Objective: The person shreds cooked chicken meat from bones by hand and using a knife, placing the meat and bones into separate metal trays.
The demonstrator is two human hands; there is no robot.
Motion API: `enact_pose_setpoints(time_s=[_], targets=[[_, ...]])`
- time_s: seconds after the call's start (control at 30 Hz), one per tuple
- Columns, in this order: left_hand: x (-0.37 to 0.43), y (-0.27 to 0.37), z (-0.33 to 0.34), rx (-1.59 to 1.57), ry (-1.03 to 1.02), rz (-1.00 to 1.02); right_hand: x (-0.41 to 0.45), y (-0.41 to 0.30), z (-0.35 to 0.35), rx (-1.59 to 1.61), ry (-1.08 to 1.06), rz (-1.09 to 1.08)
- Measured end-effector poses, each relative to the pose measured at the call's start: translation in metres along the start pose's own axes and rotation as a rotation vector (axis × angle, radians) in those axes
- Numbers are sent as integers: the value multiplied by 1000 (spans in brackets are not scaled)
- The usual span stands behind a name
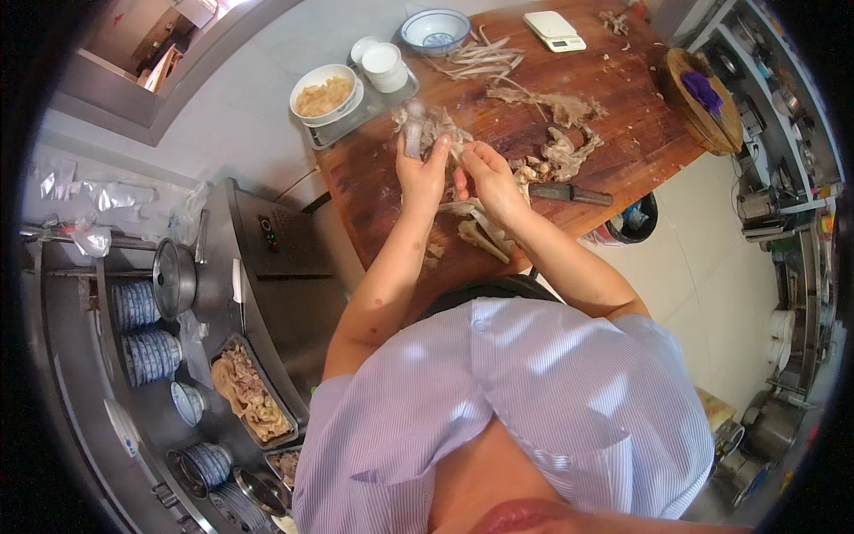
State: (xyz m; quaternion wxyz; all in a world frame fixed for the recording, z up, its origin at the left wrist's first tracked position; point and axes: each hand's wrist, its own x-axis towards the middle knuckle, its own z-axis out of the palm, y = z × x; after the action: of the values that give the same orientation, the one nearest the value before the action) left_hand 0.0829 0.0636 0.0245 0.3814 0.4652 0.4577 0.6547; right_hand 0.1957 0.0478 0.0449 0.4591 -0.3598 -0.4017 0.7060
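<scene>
My left hand (421, 170) grips a large knobby bone with shreds of cooked meat (437, 127) over the near-left part of the wooden table. The fingertips of my right hand (492, 175) pinch at the right side of this piece; what exactly lies between them is partly hidden. To the right of my right hand lies a heap of bones and gristle (564, 157). A knife (590, 195) with a dark handle rests beside that heap, close to the table edge. Below my hands are a bare long bone (482, 240) and smaller scraps (434, 255).
The wooden table (640, 150) also bears pale strips (487, 57), a meat sheet (550, 103), a kitchen scale (564, 41), a blue-rimmed bowl (436, 33) and a metal tray (323, 138). A round chopping block (680, 87) stands right; a bin (637, 230) sits below. Left, a counter holds a meat tray (250, 394).
</scene>
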Motion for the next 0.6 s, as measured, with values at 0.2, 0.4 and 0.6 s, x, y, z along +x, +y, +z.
enact_pose_setpoints(time_s=[0.2, 0.4, 0.6], targets=[[0, -11, -9, -20, 50, 27, -2, -4, -6, 92, -39, 186], [0, -7, -11, 51, 49, 114, 1, 0, -5, 45, -34, 175], [5, 7, -16, 370, 38, 81, 6, 4, -8, -174, -33, 64]])
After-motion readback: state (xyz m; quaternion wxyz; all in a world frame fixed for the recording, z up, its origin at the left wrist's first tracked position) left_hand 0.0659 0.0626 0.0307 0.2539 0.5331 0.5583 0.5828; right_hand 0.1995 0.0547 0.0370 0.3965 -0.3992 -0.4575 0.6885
